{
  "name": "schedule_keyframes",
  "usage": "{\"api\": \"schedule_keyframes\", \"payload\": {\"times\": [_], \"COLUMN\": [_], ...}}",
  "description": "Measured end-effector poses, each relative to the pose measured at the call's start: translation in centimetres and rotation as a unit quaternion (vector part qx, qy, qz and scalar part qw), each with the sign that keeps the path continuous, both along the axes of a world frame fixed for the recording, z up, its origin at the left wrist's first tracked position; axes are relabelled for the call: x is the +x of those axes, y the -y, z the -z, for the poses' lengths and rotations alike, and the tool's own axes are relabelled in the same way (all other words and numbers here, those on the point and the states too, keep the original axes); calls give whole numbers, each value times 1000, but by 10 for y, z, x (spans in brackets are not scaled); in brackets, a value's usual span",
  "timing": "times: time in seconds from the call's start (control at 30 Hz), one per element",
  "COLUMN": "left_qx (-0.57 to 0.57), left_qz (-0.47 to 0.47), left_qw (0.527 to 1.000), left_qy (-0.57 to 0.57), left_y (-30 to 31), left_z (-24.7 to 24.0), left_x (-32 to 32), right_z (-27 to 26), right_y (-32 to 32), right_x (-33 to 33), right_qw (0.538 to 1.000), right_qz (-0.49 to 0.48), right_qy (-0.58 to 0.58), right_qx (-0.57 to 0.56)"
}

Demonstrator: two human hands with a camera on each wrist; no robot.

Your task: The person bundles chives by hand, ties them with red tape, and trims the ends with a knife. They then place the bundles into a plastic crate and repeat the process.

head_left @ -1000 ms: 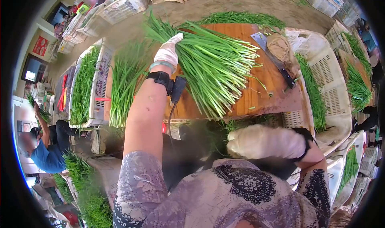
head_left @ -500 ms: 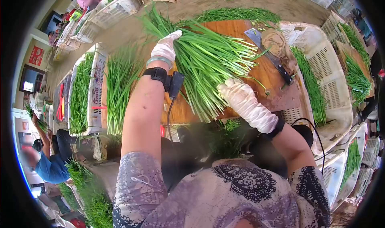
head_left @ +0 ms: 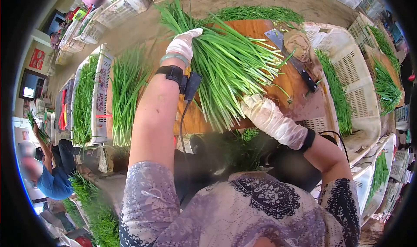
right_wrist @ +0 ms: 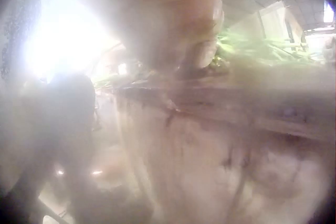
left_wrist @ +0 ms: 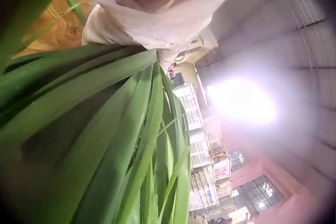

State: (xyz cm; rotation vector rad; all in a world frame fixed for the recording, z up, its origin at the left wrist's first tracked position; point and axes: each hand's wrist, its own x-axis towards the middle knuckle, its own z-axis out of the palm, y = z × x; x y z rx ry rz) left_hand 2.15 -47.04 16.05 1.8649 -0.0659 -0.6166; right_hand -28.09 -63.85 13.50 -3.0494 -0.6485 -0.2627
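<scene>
Head view: white-gloved left hand (head_left: 183, 45), fingers curled round large bundle of long green chives (head_left: 230, 68). Bundle lies fanned across round wooden chopping board (head_left: 282, 84). White-gloved right hand (head_left: 259, 109) at bundle's near ends; fingers hidden under stalks, cannot tell. Left wrist view adds only leaf blades up close; right wrist view fogged. White perforated plastic crate (head_left: 354, 68) right of board holds more chives.
</scene>
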Motion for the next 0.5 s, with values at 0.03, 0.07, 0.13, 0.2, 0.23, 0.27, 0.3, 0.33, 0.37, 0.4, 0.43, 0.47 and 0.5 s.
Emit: {"api": "schedule_keyframes", "payload": {"times": [0.03,0.07,0.13,0.2,0.23,0.27,0.3,0.33,0.37,0.4,0.43,0.47,0.5], "left_qx": [-8,-15,-34,-45,-10,-7,-3,1,-52,-55,-59,-63,6], "left_qz": [-13,-24,-32,-13,60,13,-32,-75,8,10,12,14,74], "left_qw": [1000,1000,999,999,990,997,999,997,999,998,998,998,994], "left_qy": [0,-1,4,18,125,76,26,-22,7,7,4,4,82], "left_y": [-2,-3,-5,-10,-18,-20,-17,-13,-16,-13,-10,-8,-11], "left_z": [12,26,39,35,25,21,18,12,-9,-6,1,7,11], "left_x": [5,12,23,22,13,11,8,4,-18,-19,-19,-17,-13], "right_z": [0,-1,-5,-3,-12,-26,-31,-38,-50,-62,-71,-75,-57], "right_y": [6,7,9,9,6,5,13,20,14,8,-2,-11,-26], "right_x": [-2,-6,-15,-35,-51,-64,-64,-60,-55,-49,-42,-34,-23], "right_qw": [999,999,997,994,986,973,923,846,858,866,925,966,978], "right_qz": [-22,-28,-44,-49,-59,-70,-122,-169,-120,-73,-83,-91,-44], "right_qy": [-8,-24,-52,-87,-151,-216,-364,-500,-485,-468,-336,-196,-140], "right_qx": [30,30,24,-43,-42,-39,20,79,119,163,154,141,145]}}
